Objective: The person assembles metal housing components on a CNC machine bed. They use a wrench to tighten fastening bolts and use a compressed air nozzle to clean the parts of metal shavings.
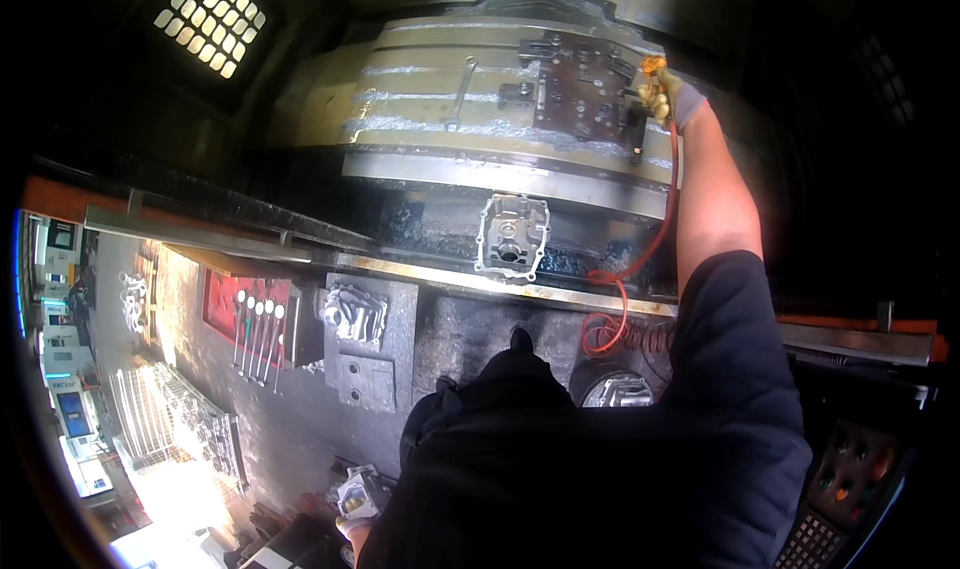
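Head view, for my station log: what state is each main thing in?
Right hand, gloved, closed around orange air gun
Left hand, gloved, at grey casting, grip unclear
Red hose, part coiled, part stretched
Combination wrench, lying flat
Flanged housing, hollow side up
Dial gauges, side by side

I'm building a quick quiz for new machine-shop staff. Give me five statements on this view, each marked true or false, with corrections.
1. The right hand holds an orange tool with a red hose. True.
2. The wrench lies to the right of the dark bolted plate. False: it lies to the left of it.
3. The left hand holds a metal casting at the lower left. True.
4. The open metal housing sits on top of the dark bolted plate. False: it sits apart from it, nearer the person.
5. Part of the red hose is coiled. True.
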A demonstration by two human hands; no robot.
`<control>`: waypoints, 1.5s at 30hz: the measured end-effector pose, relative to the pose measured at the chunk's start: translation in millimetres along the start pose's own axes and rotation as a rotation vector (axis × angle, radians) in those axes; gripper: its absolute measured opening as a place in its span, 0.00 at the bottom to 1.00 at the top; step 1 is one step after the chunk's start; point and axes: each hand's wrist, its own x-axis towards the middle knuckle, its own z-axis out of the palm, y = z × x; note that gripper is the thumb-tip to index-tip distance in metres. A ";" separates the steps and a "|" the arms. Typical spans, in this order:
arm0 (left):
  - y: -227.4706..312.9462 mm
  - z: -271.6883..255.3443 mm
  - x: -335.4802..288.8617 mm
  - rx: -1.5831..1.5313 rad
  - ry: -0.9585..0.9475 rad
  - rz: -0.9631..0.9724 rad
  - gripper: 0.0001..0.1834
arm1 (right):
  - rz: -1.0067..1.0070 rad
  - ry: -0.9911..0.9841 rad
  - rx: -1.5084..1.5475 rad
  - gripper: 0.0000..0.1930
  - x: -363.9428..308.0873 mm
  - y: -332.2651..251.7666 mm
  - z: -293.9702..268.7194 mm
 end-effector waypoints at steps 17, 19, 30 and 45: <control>45.3 -38.2 72.5 0.006 -0.067 -0.035 0.37 | -0.221 0.188 -0.152 0.25 -103.9 161.7 73.6; 51.1 -32.4 84.3 -0.001 -0.094 -0.040 0.37 | -0.204 0.210 -0.111 0.25 -131.6 166.0 113.3; 48.3 -29.8 76.2 -0.062 -0.099 -0.037 0.37 | -0.190 0.182 -0.560 0.28 -52.2 63.7 112.7; 5.7 -86.7 14.2 -0.080 0.077 0.017 0.37 | -0.273 0.265 -0.483 0.26 -27.3 3.8 93.6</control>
